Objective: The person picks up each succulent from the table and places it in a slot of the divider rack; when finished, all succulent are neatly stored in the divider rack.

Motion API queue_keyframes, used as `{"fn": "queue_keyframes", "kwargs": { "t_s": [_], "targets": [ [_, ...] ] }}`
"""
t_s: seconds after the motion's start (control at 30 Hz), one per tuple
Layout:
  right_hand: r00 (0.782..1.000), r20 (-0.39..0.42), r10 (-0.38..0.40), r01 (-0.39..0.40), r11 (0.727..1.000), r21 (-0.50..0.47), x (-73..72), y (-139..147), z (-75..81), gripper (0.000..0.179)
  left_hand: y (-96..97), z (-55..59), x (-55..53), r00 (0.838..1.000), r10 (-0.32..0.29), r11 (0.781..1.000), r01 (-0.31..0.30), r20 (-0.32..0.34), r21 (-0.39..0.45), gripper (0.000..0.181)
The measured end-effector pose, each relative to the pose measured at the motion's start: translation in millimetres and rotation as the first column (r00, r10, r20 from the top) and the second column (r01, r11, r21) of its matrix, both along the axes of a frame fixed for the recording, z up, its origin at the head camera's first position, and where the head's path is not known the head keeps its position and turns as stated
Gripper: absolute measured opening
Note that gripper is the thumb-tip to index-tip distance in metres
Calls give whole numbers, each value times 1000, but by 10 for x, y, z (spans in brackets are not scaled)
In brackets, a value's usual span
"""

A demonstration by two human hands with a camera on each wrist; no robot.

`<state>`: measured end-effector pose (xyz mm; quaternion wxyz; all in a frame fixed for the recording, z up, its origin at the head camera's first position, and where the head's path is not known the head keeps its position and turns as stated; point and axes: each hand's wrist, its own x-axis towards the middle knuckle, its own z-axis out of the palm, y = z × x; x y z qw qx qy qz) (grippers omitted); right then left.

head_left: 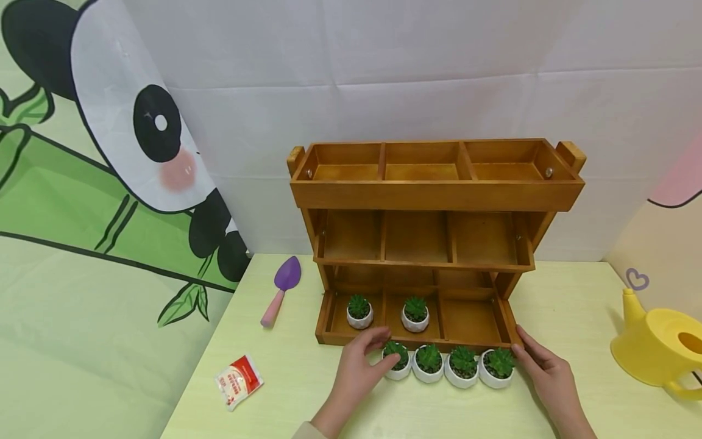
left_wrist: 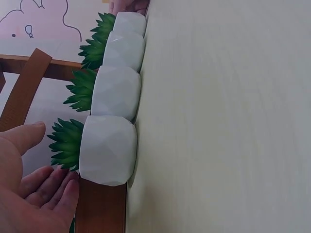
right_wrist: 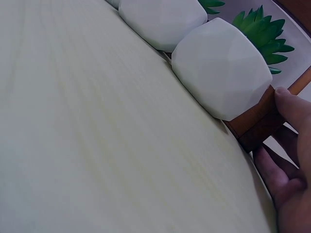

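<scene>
A three-tier wooden shelf with compartments stands on the table. In its bottom tier sit two small succulents in white faceted pots, the left potted succulent and the middle potted succulent. Along the shelf's front edge, several more stand in a touching row, from the leftmost potted succulent to the rightmost potted succulent. My left hand is at the row's left end, thumb and fingers spread beside the leftmost plant. My right hand holds the bottom tier's front right corner between thumb and fingers.
A purple trowel with a pink handle lies left of the shelf. Nearer the left table edge is a red and white packet. A yellow watering can stands at the right. Printed cloth hangs behind the table.
</scene>
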<state>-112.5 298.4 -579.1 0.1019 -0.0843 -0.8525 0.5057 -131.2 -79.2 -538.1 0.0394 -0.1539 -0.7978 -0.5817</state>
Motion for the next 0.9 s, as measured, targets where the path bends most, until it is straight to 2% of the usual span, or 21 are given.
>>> {"fn": "queue_keyframes", "kwargs": {
  "t_s": [0.1,0.33,0.67,0.9],
  "targets": [
    [1000,7,-1,1,1000,-13,-4,1,7,54,-17,-15,16,1000,4,1000,-4,-8,9,47],
    [1000,15,-3,3,1000,-18,-4,3,-2,55,-44,-57,56,1000,19,1000,-20,16,24,46],
    [1000,-5,1,-1,1000,-27,1,-1,-6,53,-37,-107,90,997,46,999,-44,69,-33,51],
    [1000,-10,2,-3,1000,-30,-3,6,-10,53,-8,-125,113,996,76,993,-72,39,-92,58]
  ]
}}
